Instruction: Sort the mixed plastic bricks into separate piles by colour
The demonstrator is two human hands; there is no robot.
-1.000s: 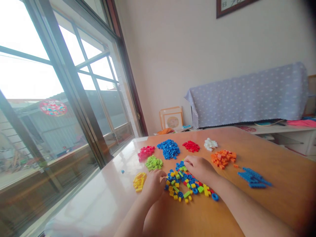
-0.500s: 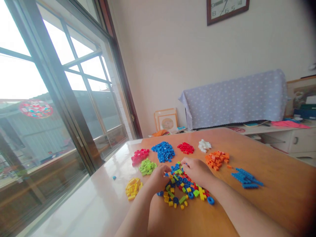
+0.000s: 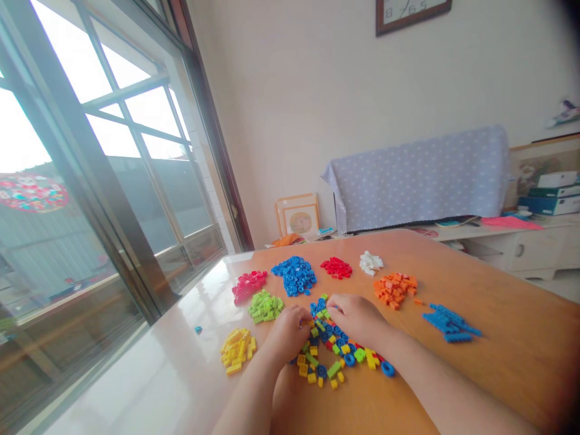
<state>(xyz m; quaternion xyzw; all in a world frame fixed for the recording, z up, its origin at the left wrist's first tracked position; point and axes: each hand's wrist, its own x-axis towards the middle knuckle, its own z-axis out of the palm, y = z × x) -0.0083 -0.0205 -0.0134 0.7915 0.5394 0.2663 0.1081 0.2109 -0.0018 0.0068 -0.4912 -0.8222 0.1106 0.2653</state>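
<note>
A mixed pile of toy building bricks [image 3: 336, 367], in blue, yellow, green and red, lies on the table between my hands. My left hand [image 3: 290, 331] is at the pile's left side with its fingers curled in; whatever they grip is hidden. On the upper right of the pile rests my right hand [image 3: 356, 315], thumb and fingers drawn together among the pieces. What it pinches, if anything, cannot be made out. Sorted heaps stand around: yellow bricks [image 3: 238, 350] and lime green bricks [image 3: 266, 306] left of my left hand, orange bricks [image 3: 394, 290] beyond my right hand.
Farther back on the wooden table [image 3: 507, 374] lie pink pieces [image 3: 249, 285], blue round pieces [image 3: 294, 276], red bricks [image 3: 336, 267] and white pieces [image 3: 371, 263]. Long blue pieces [image 3: 451, 323] lie at right. One small blue piece [image 3: 198, 330] sits alone at left.
The view has turned slightly, so the heaps appear farther left. My left hand has shifted a little nearer; a blue piece seen by its fingers before is now out of sight. My right hand stays at the pile.
</note>
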